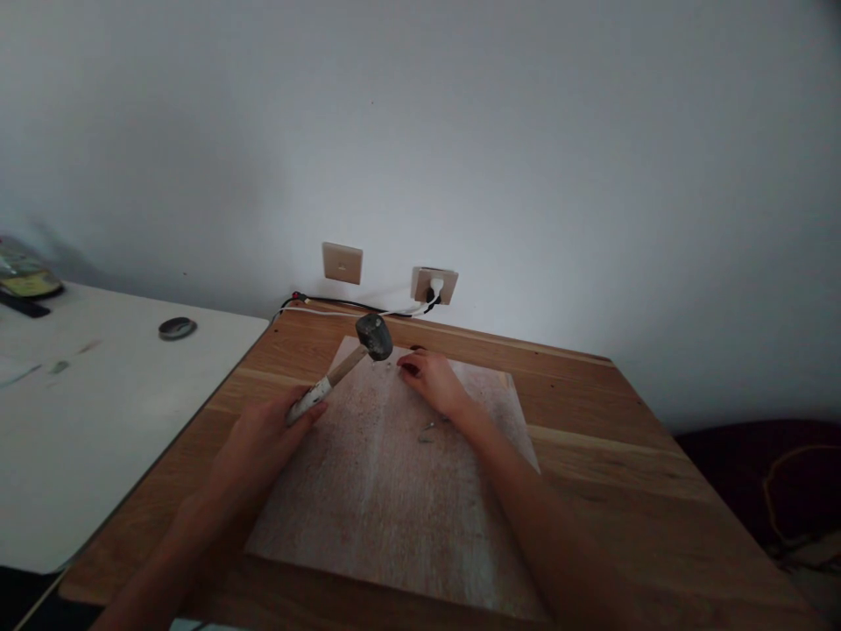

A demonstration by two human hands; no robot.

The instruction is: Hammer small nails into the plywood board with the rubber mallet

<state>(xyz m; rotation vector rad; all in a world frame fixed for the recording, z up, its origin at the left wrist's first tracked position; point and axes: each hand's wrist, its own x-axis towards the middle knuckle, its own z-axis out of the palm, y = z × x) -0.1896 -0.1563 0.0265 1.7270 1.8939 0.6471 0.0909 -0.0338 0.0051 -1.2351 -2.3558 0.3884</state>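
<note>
My left hand (pixel 272 434) is closed round the pale handle of a mallet (pixel 373 338), whose dark head is raised over the far left part of a wooden board (pixel 381 491). Near the board's far edge, my right hand (pixel 430 379) has its fingers curled and pressed together, with the fingertips low over the surface. Whatever they may pinch is too small to make out. Close to the right wrist, a few small thin metal bits, perhaps nails (pixel 427 431), lie on the board. Small specks show around the fingertips.
The board lies on a brown wooden table (pixel 591 491) against a wall. Cables (pixel 355 307) run along the back edge to a wall socket (pixel 434 286). A white table (pixel 85 421) adjoins on the left, with a small round dish (pixel 177 329) and a bottle (pixel 26 276).
</note>
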